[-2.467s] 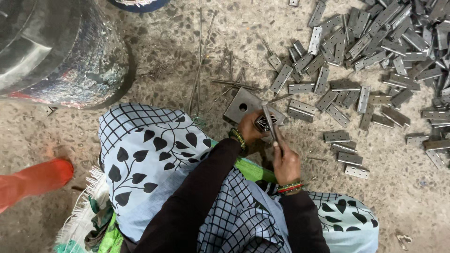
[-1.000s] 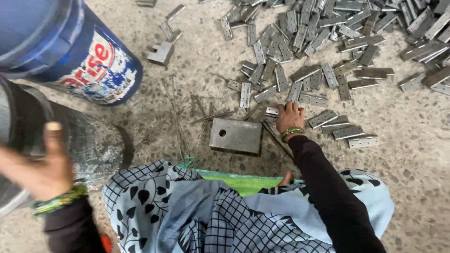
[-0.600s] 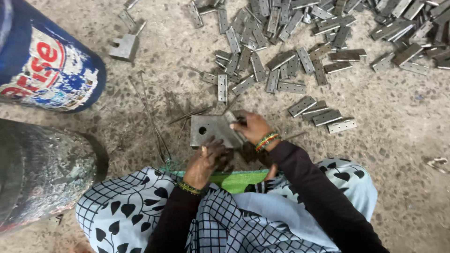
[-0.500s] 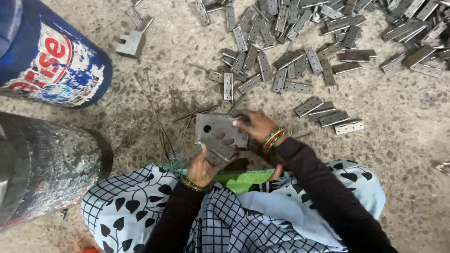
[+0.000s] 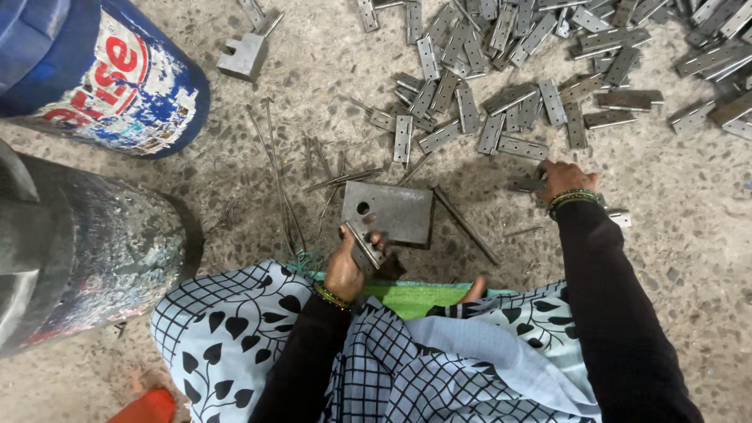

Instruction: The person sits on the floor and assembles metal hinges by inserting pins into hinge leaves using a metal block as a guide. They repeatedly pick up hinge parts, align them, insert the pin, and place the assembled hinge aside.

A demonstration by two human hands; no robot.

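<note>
Since a moment ago our right hand (image 5: 565, 178) has left the plate (image 5: 389, 212) for a hinge (image 5: 523, 186); fingers close on it. Left hand (image 5: 350, 262) pinches another hinge (image 5: 365, 245); we keep it steady.

The left hand (image 5: 346, 268) stayed close to the knees, fingers curled shut. The right hand (image 5: 561, 178) reached farther out from them, arm extended, fingers bent downward.

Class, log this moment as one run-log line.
left hand: holds hinge at steel block | right hand: on loose hinge by hinge pile
</note>
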